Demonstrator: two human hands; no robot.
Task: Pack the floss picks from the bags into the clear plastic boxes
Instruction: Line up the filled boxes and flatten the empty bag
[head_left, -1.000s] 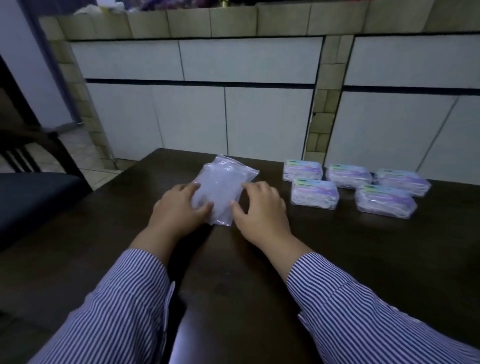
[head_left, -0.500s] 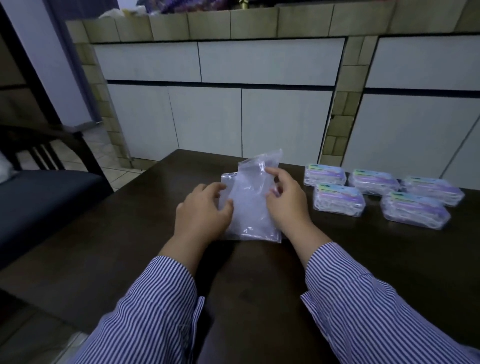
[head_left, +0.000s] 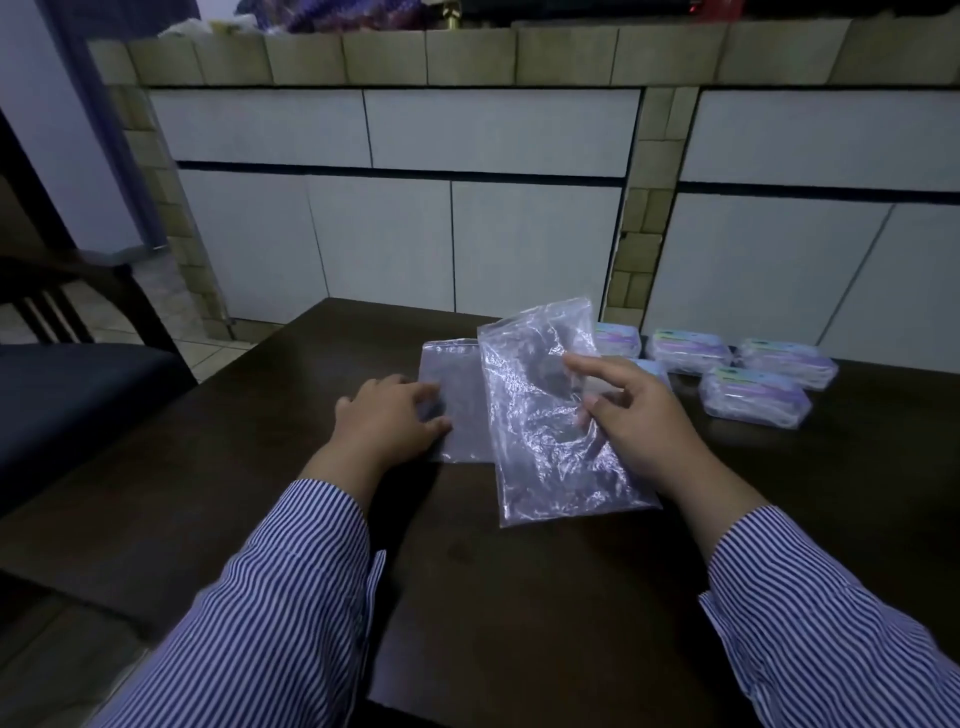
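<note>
1. The right hand (head_left: 631, 415) pinches a crinkled clear plastic bag (head_left: 550, 415), lifted at its 9 o'clock side.
2. The left hand (head_left: 387, 421) rests with fingers spread on a flat bag (head_left: 457, 384) on the dark table (head_left: 260, 493).
3. Filled clear boxes (head_left: 753, 397) sit at 2 o'clock.

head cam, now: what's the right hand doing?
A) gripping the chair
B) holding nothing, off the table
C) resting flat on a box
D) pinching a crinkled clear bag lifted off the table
D: the right hand pinches the crinkled clear bag, raised and tilted, while the left hand presses the flat bag on the table.
</note>
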